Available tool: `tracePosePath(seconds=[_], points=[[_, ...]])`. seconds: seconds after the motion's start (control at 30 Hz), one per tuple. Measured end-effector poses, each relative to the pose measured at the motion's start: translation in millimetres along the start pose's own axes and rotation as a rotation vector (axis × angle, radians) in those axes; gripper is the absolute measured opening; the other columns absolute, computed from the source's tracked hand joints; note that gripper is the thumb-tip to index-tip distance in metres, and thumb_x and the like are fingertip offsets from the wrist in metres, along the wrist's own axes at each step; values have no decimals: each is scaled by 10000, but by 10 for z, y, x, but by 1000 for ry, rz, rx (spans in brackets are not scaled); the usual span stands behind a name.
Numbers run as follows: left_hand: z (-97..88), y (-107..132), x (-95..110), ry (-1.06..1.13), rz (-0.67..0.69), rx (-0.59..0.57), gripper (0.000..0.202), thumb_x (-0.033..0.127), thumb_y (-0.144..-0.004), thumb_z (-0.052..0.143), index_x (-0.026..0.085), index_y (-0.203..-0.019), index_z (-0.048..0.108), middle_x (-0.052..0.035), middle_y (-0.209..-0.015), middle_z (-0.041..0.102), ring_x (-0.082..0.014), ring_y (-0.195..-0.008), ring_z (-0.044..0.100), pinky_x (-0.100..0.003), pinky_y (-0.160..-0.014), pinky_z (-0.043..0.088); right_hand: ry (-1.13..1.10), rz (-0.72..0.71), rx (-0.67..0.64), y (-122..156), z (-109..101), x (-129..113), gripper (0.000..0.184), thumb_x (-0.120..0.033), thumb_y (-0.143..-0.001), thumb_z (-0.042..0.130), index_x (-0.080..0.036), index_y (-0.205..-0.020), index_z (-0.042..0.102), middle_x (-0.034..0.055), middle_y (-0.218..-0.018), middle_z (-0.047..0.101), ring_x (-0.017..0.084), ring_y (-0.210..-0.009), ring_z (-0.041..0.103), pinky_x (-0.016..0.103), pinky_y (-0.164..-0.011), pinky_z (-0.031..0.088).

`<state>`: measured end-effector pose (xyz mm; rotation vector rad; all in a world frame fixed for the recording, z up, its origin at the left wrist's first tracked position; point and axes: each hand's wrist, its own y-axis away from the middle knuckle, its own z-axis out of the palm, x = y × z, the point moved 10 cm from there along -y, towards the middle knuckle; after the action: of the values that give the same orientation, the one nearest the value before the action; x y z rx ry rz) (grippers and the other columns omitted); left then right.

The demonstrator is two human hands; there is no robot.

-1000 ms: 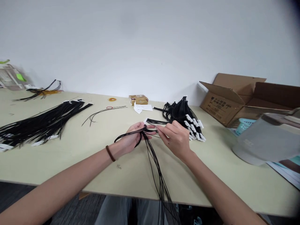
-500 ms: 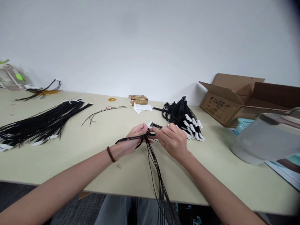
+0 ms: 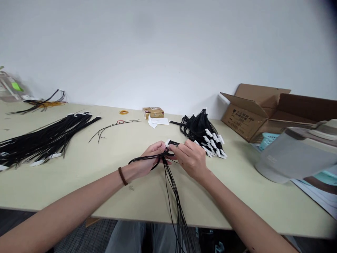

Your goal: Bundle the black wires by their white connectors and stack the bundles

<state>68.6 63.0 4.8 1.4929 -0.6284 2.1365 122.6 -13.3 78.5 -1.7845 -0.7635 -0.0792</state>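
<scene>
Between my two hands is a black wire harness (image 3: 172, 186), its loose wires hanging down past the table's front edge. A white connector (image 3: 167, 142) sits at its upper end, just above my left fingertips. My left hand (image 3: 151, 158) is closed round the harness, with a loop of wires lying over its wrist side. The fingers of my right hand (image 3: 191, 158) pinch the wires just to the right of the connector. What lies between the right fingertips is partly hidden.
Black wires (image 3: 47, 137) lie spread at the left, and a bundled pile with white connectors (image 3: 214, 142) at the right. A small box (image 3: 153, 112), white paper (image 3: 159, 121) and yellow rubber bands (image 3: 123, 112) are at the back. An open carton (image 3: 244, 119) and grey jug (image 3: 292, 154) stand right.
The view has shifted slightly, so the table items appear a little further left. Both hands keep their hold; the white connector now sits closer against the left fingertips.
</scene>
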Motion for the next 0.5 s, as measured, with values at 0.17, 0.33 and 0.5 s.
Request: tracePosePath(seconds=[0.17, 0.33, 0.5], points=[[-41, -9, -40, 9, 0, 32, 206, 362, -810, 516, 159, -779, 527, -70, -905, 621, -183, -815, 615, -275, -630, 469, -33, 17, -55, 1, 64, 10, 127, -181, -856, 494, -201, -817, 613, -28, -526, 409, 107, -578, 326, 262, -526, 218], [-61, -22, -58, 75, -28, 59, 164, 305, -814, 516, 147, -839, 553, -87, -930, 645, -191, -800, 630, -289, -656, 467, -19, 62, -70, -11, 97, 122, 100, -211, -843, 526, -229, -833, 624, -22, -563, 490, 114, -600, 337, 246, -540, 246], [-183, -29, -19, 102, -57, 130, 188, 309, -801, 535, 133, -852, 577, -122, -1020, 650, -203, -800, 642, -319, -716, 475, 63, 128, -19, 11, 24, 390, 257, -121, -805, 544, -227, -1034, 592, 5, -752, 600, 129, -705, 409, 234, -623, 327]])
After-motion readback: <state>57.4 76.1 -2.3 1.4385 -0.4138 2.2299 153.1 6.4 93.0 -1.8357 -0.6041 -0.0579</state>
